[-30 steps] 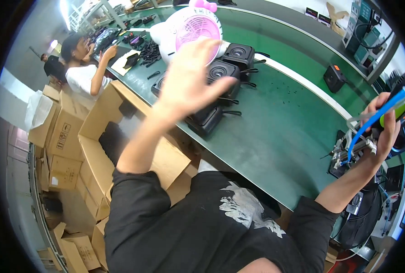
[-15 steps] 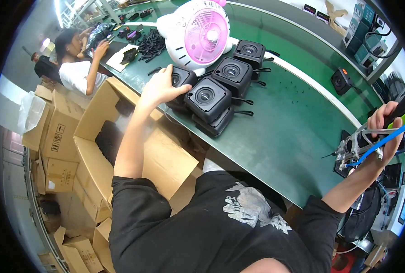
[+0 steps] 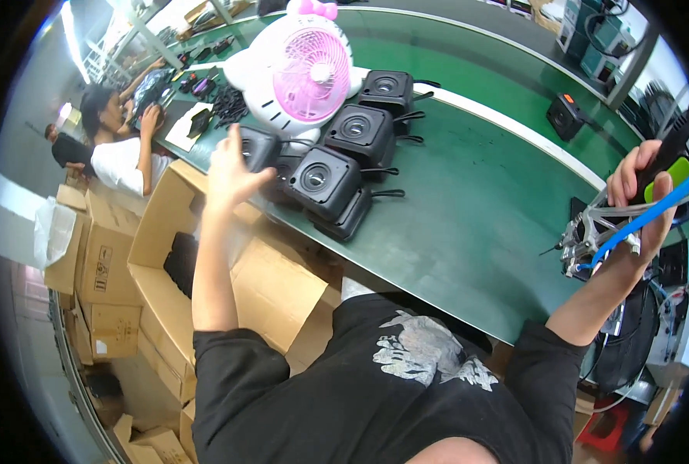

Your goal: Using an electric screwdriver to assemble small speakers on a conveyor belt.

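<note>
My left hand (image 3: 232,170) grips a small black speaker (image 3: 258,147) at the left end of a row of black speakers on the green belt (image 3: 468,185). More speakers (image 3: 330,182) stand next to it, their round cones facing up. My right hand (image 3: 644,203) is raised at the right edge and holds a metal tool with a green trigger and a blue hose (image 3: 627,220), off the belt.
A white and pink desk fan (image 3: 302,73) stands behind the speakers. One more black speaker (image 3: 565,116) sits far right on the belt. An open cardboard box (image 3: 174,263) with a dark item inside is below my left arm. A co-worker (image 3: 120,147) sits at far left among stacked boxes.
My left hand dropped from mid-air onto the speakers, then shifted left onto the end one. My right hand with the tool stayed raised.
</note>
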Tool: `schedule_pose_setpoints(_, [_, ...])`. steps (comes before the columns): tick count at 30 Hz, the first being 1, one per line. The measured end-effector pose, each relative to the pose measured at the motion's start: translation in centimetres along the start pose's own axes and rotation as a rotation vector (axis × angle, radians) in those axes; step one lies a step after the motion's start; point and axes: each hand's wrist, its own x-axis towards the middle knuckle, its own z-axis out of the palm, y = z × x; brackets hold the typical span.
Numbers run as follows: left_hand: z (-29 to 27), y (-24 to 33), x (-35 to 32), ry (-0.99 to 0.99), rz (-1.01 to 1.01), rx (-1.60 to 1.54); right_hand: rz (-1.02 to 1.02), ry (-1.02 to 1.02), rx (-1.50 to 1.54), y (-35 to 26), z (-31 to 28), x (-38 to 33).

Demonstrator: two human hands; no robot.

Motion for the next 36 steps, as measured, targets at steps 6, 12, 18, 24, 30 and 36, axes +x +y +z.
schedule_pose_setpoints(6, [-7.1,8.8,-3.3,0.257,0.316,-0.296,-0.025,-0.025,-0.061,-0.2,0.2,0.6])
schedule_pose_setpoints(12, [0.3,22.4,-6.1,-0.198,0.882,-0.492,-0.020,0.055,0.068,-0.8,2.1,1.3])
schedule_pose_setpoints(18, [7.9,25.4,-6.5,-0.447,1.043,-0.528,0.031,-0.194,0.170,-2.2,1.3,1.9])
schedule_pose_setpoints(24, [9.0,26.0,-7.1,-0.349,1.057,-0.588,0.007,-0.485,0.221,-4.3,2.5,4.1])
schedule_pose_setpoints(30, [8.5,27.1,-7.8,-0.357,0.940,-0.454,-0.019,-0.559,0.168,-3.0,3.0,5.5])
schedule_pose_setpoints(36, [9.0,27.0,-8.0,-0.320,0.947,-0.461,-0.010,-0.619,0.165,-1.8,3.3,6.7])
